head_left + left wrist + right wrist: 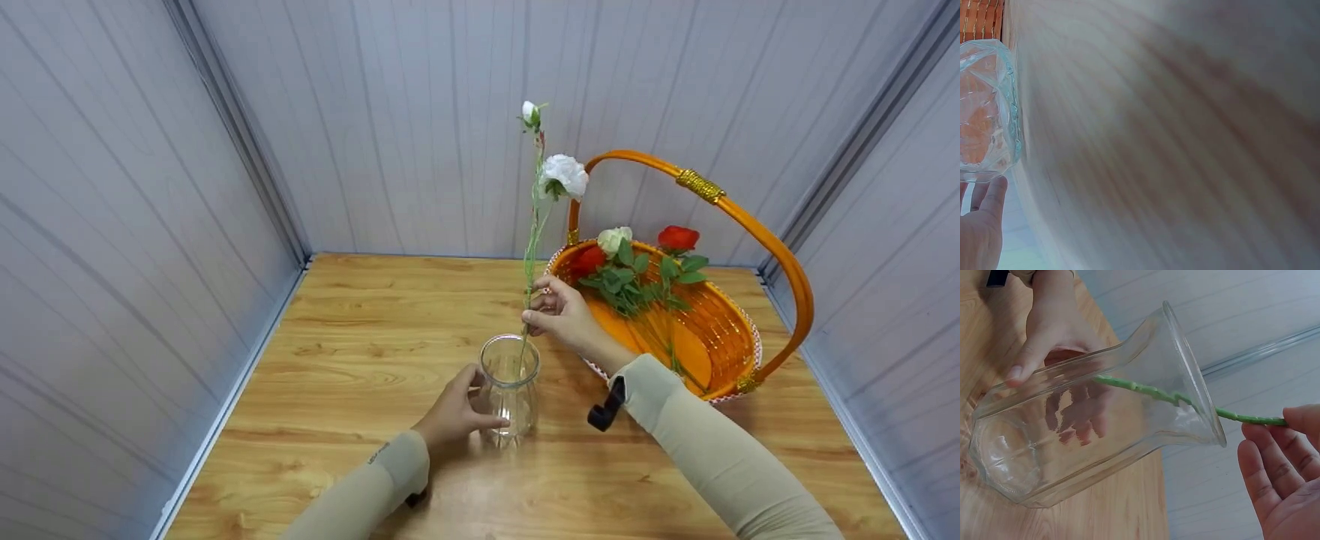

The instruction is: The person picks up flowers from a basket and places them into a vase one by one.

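Note:
A clear glass vase (517,409) with a flared rim and faceted sides stands upright on the wooden table. My left hand (456,409) holds its body from the left, thumb on the near side and fingers around the far side, seen through the glass in the right wrist view. Above the rim, my right hand (566,315) pinches the green stem (1252,419) of a white artificial flower (564,176), which also carries a small white bud (530,114). The stem's lower end reaches inside the vase, well above its base.
An orange woven basket (739,330) with a tall arched handle (784,262) stands at the right. Inside lie red roses (679,238) and a cream rose (614,240) with green leaves. Ribbed pale walls (420,127) border the wooden table (360,337) at the back and sides.

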Available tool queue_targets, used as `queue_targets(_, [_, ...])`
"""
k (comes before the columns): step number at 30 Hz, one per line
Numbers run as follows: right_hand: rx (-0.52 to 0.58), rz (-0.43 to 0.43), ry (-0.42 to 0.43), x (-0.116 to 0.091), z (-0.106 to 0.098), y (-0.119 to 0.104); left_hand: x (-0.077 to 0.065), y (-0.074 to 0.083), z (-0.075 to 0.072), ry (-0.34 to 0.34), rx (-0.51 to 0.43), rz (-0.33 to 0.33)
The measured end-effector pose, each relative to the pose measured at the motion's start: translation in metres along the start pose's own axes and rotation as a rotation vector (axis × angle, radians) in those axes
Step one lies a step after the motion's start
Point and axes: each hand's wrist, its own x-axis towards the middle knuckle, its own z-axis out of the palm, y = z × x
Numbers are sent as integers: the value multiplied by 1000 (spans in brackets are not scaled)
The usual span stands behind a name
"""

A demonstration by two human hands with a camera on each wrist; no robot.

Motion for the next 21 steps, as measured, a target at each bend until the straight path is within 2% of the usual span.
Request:
queue_targets(10, [-35, -15, 41, 1, 2, 4, -1, 2, 0, 1, 5, -14])
queue_targets(21, [-138, -62, -10, -2, 4, 6, 0, 2, -1, -4, 11, -22])
